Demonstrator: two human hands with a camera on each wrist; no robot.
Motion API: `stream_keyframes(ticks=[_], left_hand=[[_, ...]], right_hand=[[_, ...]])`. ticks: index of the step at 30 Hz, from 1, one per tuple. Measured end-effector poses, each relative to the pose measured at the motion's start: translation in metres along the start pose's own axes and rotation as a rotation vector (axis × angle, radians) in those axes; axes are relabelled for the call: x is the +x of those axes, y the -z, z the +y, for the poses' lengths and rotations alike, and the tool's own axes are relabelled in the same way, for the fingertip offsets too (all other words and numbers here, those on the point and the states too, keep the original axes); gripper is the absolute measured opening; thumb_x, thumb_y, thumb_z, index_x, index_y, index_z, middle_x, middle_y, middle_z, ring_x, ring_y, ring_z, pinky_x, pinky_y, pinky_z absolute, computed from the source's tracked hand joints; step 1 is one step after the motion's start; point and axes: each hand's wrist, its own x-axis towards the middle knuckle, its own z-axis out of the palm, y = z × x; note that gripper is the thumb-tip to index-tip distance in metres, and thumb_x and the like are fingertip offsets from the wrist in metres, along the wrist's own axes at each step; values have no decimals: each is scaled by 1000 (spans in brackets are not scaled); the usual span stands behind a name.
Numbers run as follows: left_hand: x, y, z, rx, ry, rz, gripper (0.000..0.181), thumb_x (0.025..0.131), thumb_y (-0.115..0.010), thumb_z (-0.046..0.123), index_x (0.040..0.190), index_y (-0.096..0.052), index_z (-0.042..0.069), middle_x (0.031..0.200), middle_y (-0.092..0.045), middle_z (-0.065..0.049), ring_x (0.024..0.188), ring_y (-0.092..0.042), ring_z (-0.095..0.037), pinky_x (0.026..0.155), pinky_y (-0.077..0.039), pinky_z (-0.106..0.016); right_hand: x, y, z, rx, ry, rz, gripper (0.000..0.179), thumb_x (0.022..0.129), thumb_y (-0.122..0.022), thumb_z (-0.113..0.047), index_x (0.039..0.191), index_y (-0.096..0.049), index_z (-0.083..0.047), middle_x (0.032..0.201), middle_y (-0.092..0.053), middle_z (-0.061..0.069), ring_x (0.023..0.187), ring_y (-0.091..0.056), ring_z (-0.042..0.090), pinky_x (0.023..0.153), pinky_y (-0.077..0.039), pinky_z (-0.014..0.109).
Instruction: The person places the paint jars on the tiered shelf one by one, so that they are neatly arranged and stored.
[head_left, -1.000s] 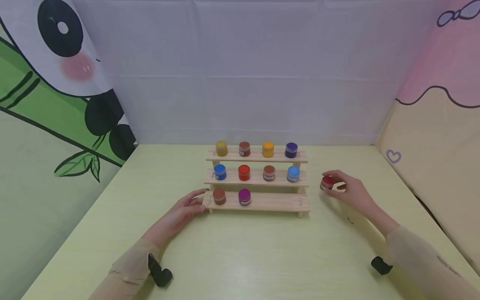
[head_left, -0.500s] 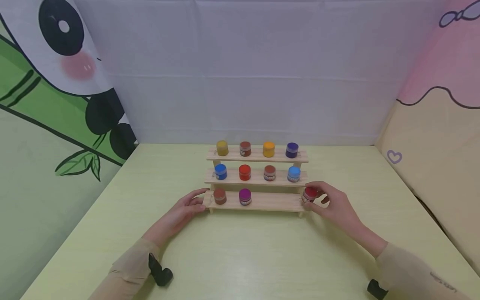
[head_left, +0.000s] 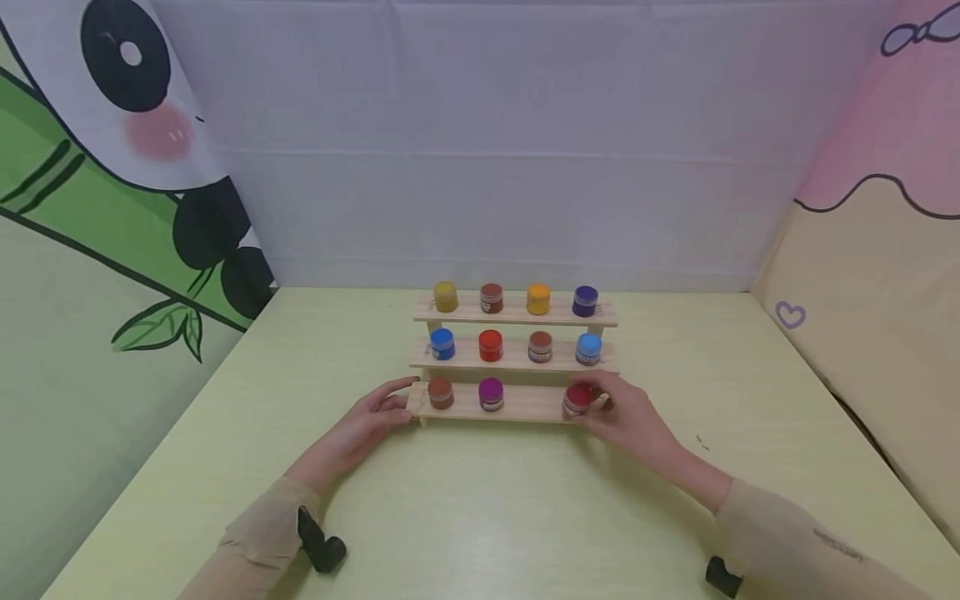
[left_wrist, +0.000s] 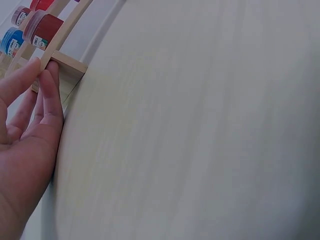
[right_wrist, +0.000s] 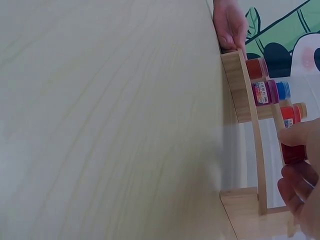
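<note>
A three-tier wooden rack stands on the table, with small paint jars along its tiers. My left hand grips the left end of its bottom tier, thumb and fingers pinching the board in the left wrist view. In my right hand, thumb and fingers pinch a dark red paint jar at the right part of that tier. The right wrist view shows this jar just above the board. A brown jar and a purple jar stand on the bottom tier's left half.
The middle tier bears blue, red, brown and light blue jars. On the top tier are mustard, brown, orange and dark blue jars. A white cloth hangs behind the table.
My right hand has carried the dark red jar leftward, from beside the rack to over the bottom tier. The left hand keeps its grip on the rack's end.
</note>
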Motion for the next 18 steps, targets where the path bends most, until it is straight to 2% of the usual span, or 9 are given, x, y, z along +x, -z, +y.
stream_keyframes(ticks=[6, 12, 18], left_hand=[[0, 1, -2, 2, -5, -6, 67, 96, -62, 22, 155, -29, 22, 134, -57, -5, 118, -57, -13, 101, -41, -22], [1, 1, -2, 4, 7, -3, 67, 96, -63, 24, 155, -30, 23, 141, -53, -10, 123, -55, -14, 106, -38, -25], [0, 1, -1, -6, 7, -8, 67, 96, -62, 23, 155, -29, 22, 144, -51, -13, 124, -55, -14, 104, -40, -23]], right_hand=[[8, -12, -3, 42, -2, -18, 50, 81, -81, -10, 126, -58, -12, 114, -69, 3, 98, -64, 15, 78, -55, 26], [17, -22, -2, 75, -34, -22, 48, 82, -80, -11, 123, -55, -12, 114, -69, 3, 94, -64, 12, 80, -54, 24], [23, -31, -2, 98, -39, -20, 48, 81, -80, -11, 123, -56, -11, 115, -69, 4, 94, -65, 13, 81, -54, 23]])
